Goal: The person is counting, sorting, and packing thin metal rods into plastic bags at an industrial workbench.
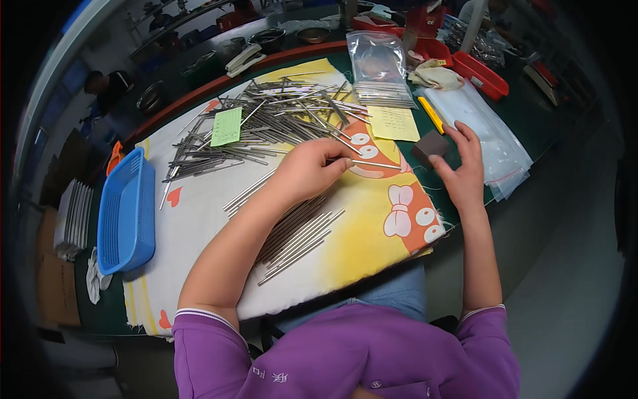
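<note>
- The left hand (311,169) lay knuckles up over the patterned cloth (199,219), its forearm coming in from the lower edge across the neat row of rods (296,238).
- Its fingers were curled and pinched one thin metal rod (375,164), which stuck out to the right from the fingertips, over the cloth and just short of the block.
- The right hand (462,169) stood near the table's edge with fingers spread and slightly bent; thumb and fingers held a small dark block (429,145).
- One loose heap of rods (266,123) lay beyond the left hand; the rods were too many and too tangled to count.
- One green slip (226,126) sat on that heap, one yellow note (393,123) beside it.
- One blue basket (125,209) stood at the cloth's left edge.
- One clear bag (379,66) held more rods.
- One yellow pen-like tool (430,114) lay near the block.
- The left forearm hid part of the neat row, so its count could not be made out.
</note>
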`<state>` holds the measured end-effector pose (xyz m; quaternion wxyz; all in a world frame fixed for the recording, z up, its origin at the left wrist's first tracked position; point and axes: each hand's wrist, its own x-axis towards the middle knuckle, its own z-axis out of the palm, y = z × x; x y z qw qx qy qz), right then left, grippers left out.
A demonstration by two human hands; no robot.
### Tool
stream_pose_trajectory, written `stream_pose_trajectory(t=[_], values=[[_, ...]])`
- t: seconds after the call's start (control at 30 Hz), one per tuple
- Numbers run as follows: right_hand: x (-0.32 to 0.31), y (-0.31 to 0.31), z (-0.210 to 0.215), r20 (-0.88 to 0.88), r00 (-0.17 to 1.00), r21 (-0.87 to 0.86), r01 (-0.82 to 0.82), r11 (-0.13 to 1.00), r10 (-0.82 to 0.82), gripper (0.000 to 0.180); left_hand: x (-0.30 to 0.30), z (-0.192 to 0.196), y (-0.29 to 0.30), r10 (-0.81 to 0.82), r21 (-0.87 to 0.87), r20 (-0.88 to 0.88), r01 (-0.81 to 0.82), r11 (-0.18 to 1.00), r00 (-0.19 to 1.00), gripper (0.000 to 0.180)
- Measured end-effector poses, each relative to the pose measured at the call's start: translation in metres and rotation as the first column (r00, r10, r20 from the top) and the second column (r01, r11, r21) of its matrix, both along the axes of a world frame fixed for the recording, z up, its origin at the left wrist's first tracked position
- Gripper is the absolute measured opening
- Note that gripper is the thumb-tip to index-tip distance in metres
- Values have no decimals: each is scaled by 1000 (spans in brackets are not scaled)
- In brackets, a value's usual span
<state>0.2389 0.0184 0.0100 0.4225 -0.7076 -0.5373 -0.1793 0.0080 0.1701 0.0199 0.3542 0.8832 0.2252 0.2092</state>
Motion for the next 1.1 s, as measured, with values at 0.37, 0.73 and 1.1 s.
stream_pose_trajectory(t=[0.37, 0.73, 1.1], values=[[-74, 63, 40, -113, 865, 186, -465, 866, 489, 18, -135, 6, 11, 521, 255, 34, -512, 820, 853, 12], [-119, 129, -1, -241, 704, -428, -695, 578, 668, 15, -126, -18, -15, 427, 346, 12, -405, 847, 904, 10], [-125, 121, -2, -209, 673, -430, -715, 552, 709, 13, -122, -21, -11, 411, 349, 23, -393, 851, 911, 7]])
